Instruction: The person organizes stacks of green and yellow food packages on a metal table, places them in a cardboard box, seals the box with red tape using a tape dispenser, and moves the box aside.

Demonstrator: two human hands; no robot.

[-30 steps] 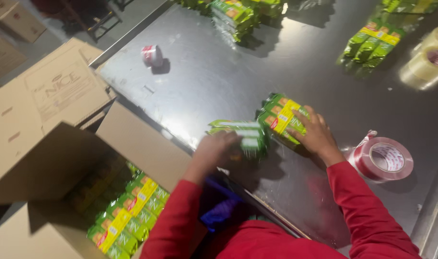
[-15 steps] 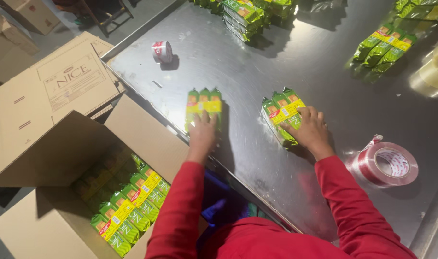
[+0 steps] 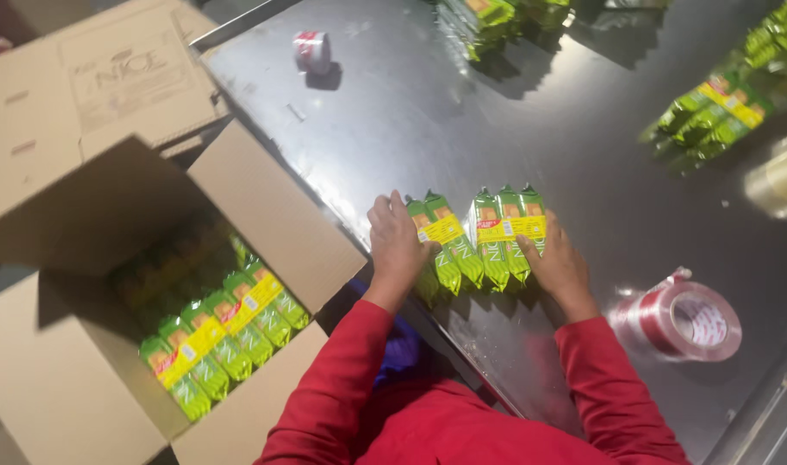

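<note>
I have both hands down on the steel table (image 3: 393,112), squaring up two bundles of green snack packs. My left hand (image 3: 398,245) lies flat, fingers together, against the outer edge of the left bundle (image 3: 445,241); my right hand (image 3: 555,263) is cupped with fingers slightly spread along the near end and outer side of the right bundle (image 3: 507,228). Neither hand pinches anything: they press inward from nine and three o'clock. The two bundles lie side by side near the table's near edge, almost touching, each wrapped by a yellow band.

I judge the step in hand to be gathering the pair into one block. The open cardboard box (image 3: 264,232) sits at about eight o'clock from my hands, already holding rows of the same packs (image 3: 212,340), with room toward its far side. Moving them would call for a firm squeeze from both sides so that the pair lifts as one, then a swing left and down over the box flap.

A red tape roll (image 3: 682,319) lies at four o'clock, more loose packs (image 3: 712,112) at one o'clock.
</note>
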